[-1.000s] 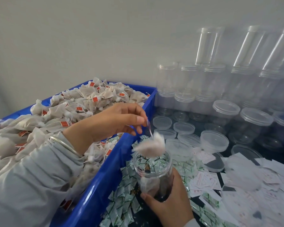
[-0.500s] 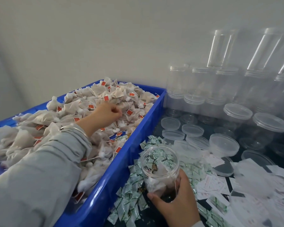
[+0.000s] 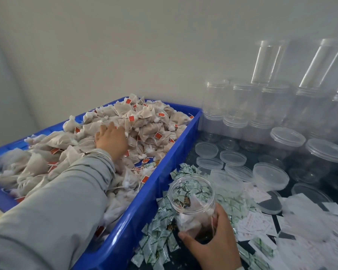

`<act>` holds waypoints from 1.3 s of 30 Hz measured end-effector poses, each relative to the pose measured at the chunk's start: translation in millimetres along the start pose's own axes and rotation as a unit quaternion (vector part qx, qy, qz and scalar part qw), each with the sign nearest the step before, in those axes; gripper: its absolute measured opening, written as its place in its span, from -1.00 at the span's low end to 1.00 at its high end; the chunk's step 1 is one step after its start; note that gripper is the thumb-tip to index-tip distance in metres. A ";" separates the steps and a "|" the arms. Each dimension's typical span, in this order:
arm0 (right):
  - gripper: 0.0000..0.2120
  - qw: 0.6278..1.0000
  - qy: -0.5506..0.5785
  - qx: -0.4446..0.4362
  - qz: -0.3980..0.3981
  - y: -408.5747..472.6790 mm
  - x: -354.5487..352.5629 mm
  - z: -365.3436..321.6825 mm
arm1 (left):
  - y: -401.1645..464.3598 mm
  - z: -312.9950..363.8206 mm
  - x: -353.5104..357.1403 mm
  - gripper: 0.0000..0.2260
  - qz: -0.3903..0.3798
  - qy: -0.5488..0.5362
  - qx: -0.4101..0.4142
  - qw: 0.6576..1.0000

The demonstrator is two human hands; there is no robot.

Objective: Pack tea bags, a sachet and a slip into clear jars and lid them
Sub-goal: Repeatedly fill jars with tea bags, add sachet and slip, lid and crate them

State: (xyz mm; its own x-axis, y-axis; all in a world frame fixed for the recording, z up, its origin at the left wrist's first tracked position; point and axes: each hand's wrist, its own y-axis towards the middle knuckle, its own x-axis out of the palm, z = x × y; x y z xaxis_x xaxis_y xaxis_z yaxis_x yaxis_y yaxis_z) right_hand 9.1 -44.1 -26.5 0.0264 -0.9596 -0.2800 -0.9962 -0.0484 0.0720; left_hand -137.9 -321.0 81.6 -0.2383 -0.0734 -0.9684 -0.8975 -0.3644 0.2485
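One blue crate (image 3: 144,193) at desk's left edge, heaped with tea bags (image 3: 144,121), too many to count; left hand (image 3: 111,140) flat on heap, fingers hidden, grasp unclear; right hand (image 3: 213,244) clamped round one open jar (image 3: 191,199) holding tea bags, amid green sachets (image 3: 156,240); loose lids (image 3: 232,157), slips (image 3: 256,225), empty jars (image 3: 215,98) toward right edge.

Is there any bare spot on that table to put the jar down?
Hardly. One dark bare strip shows between the loose lids and the lidded jars. Around the open jar, green sachets and paper slips cover the surface. The blue crate is heaped.
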 end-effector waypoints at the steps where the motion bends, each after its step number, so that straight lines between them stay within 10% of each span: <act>1: 0.14 1.000 0.004 0.002 -0.001 0.0 0.4 0.1 | -0.3 -2.0 -0.4 -0.65 -0.011 0.021 -0.007 1.000; 9: 0.14 1.000 0.025 0.000 -0.004 -1.0 2.0 -0.9 | 1.2 3.1 0.5 -0.74 -0.051 0.097 -0.007 0.994; 13: 0.12 0.999 0.033 0.001 -0.004 -1.4 0.5 -1.8 | 4.8 1.8 -6.4 -0.83 -0.055 -0.088 0.014 0.995; 19: 0.09 0.999 0.036 0.008 -0.004 -2.8 -0.2 -3.6 | -14.7 27.7 -36.0 -0.89 -0.138 -0.434 0.138 0.879; 27: 0.11 1.000 0.018 0.005 0.000 0.3 1.3 -1.0 | -60.4 62.8 -59.7 -0.82 -0.314 -0.569 0.266 0.712; 39: 0.16 1.000 0.001 0.008 0.023 2.5 2.5 5.4 | -76.7 62.9 -71.1 -0.70 -0.370 -0.474 0.377 0.705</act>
State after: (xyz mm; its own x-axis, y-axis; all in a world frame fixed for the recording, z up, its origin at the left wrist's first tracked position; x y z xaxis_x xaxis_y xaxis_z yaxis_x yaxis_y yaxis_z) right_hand 6.2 -45.2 -32.2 -0.0186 -0.9615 -0.2741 -0.9976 -0.0005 0.0693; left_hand -75.4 -229.5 132.7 0.5779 0.6609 -0.4788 -0.7632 0.6455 -0.0302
